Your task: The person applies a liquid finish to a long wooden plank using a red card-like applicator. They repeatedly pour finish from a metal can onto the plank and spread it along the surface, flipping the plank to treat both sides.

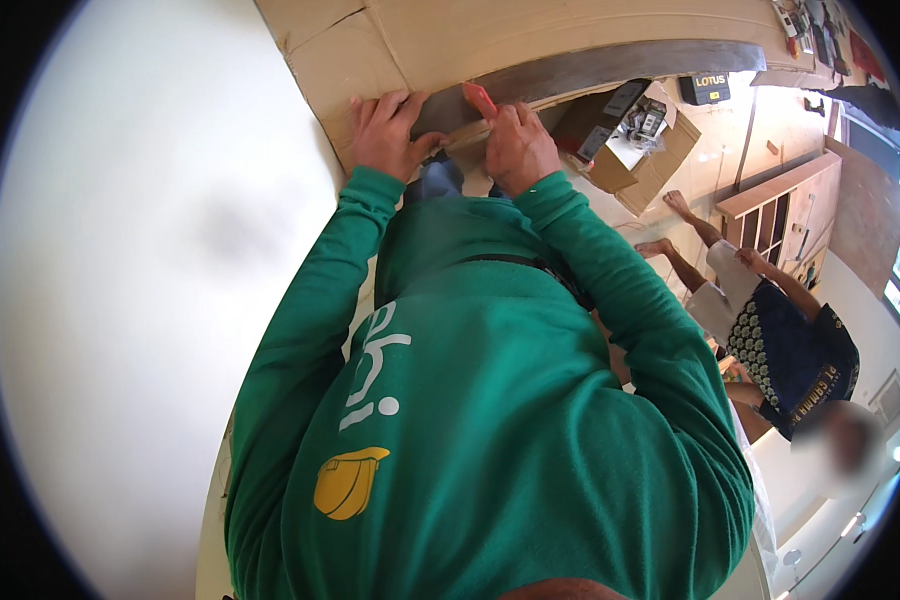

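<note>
My left hand point(388, 135) rests at the near edge of the covered work surface, beside the white wall. Its fingers are spread, and the thumb reaches toward the end of a long dark strip point(610, 68). To its right, my right hand point(522, 150) is closed around a flat red hand tool point(480, 99). The tool's red end sticks up past the fingers and lies against the strip. Its working end is hidden by my hand, so its exact kind is unclear. Both hands are at the strip's near edge.
Brown cardboard sheeting point(490, 35) covers the surface beyond the strip. An open cardboard box point(660, 165) with small packages stands to the right, near a black case point(705, 88). Farther right are another person point(760, 310) and a wooden shelf frame point(780, 210). A white wall point(150, 300) borders my left.
</note>
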Action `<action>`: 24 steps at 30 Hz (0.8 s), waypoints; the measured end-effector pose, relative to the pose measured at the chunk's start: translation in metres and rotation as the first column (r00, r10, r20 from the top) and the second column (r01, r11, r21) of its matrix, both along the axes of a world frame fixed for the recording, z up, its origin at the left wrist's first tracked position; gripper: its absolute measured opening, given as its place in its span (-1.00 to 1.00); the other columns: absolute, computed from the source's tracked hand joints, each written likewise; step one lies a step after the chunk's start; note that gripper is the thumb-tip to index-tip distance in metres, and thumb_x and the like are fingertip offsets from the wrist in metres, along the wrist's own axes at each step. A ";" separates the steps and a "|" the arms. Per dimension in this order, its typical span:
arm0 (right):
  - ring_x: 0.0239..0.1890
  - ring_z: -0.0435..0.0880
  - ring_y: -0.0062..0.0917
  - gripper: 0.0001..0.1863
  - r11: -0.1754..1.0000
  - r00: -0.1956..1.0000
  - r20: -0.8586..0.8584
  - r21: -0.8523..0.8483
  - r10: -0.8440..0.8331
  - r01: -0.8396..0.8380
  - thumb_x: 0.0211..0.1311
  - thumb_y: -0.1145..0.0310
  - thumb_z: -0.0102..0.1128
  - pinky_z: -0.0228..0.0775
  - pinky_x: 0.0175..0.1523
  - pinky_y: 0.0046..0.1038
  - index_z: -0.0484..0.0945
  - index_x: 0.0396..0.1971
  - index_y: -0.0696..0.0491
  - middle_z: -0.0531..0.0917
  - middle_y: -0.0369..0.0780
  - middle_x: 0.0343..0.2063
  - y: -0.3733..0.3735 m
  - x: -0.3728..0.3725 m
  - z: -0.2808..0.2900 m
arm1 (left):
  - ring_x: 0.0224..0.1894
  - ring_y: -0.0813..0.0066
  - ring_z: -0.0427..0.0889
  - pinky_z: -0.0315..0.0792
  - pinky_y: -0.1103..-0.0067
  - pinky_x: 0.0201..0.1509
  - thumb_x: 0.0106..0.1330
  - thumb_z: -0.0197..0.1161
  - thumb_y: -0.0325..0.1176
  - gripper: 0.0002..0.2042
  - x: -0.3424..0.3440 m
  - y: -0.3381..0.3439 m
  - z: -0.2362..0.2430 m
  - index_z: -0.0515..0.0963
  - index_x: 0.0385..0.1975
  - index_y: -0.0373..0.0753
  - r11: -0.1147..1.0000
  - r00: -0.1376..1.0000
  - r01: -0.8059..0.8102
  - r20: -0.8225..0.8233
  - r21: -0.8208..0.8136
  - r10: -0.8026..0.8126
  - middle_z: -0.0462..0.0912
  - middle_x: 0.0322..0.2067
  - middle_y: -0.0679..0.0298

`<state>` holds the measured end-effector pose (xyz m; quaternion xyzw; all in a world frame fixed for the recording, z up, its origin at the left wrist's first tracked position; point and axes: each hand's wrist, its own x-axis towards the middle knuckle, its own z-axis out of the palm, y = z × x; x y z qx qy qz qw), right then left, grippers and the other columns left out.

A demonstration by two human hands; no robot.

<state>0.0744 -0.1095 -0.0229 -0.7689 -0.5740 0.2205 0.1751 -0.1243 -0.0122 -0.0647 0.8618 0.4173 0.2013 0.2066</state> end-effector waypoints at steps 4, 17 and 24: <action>-0.03 0.64 0.07 -0.85 1.000 0.996 -0.087 -0.008 0.021 -0.021 0.41 0.36 0.12 0.52 0.02 0.01 0.49 -0.21 0.14 0.63 0.02 -0.15 0.000 -0.003 0.013 | 0.06 0.22 0.59 0.29 0.10 0.32 -0.08 0.65 0.10 -0.17 -0.011 -0.003 0.007 0.60 0.25 -0.14 0.997 1.000 0.029 0.012 -0.068 -0.029 0.61 0.01 0.27; -0.08 0.61 0.08 -0.85 0.989 0.999 0.026 0.147 0.030 -0.033 0.40 0.41 0.13 0.51 0.01 0.00 0.49 -0.18 0.18 0.61 0.06 -0.20 -0.020 0.000 0.026 | 0.21 -0.07 0.48 0.38 0.19 0.35 0.12 0.63 -0.16 -0.21 -0.049 -0.069 0.055 0.45 0.38 -0.19 0.945 0.958 -0.284 0.004 -0.161 0.288 0.44 0.20 -0.01; 0.05 0.62 0.04 -0.76 1.000 0.997 0.080 -0.001 0.018 -0.018 0.33 0.41 0.12 0.54 0.12 -0.05 0.50 -0.06 0.17 0.60 0.05 -0.08 -0.025 -0.027 0.028 | 0.10 0.01 0.55 0.43 0.20 0.22 0.15 0.61 -0.11 -0.34 -0.041 -0.068 0.043 0.57 0.24 -0.20 0.954 0.968 -0.246 0.010 -0.173 0.252 0.60 0.03 0.11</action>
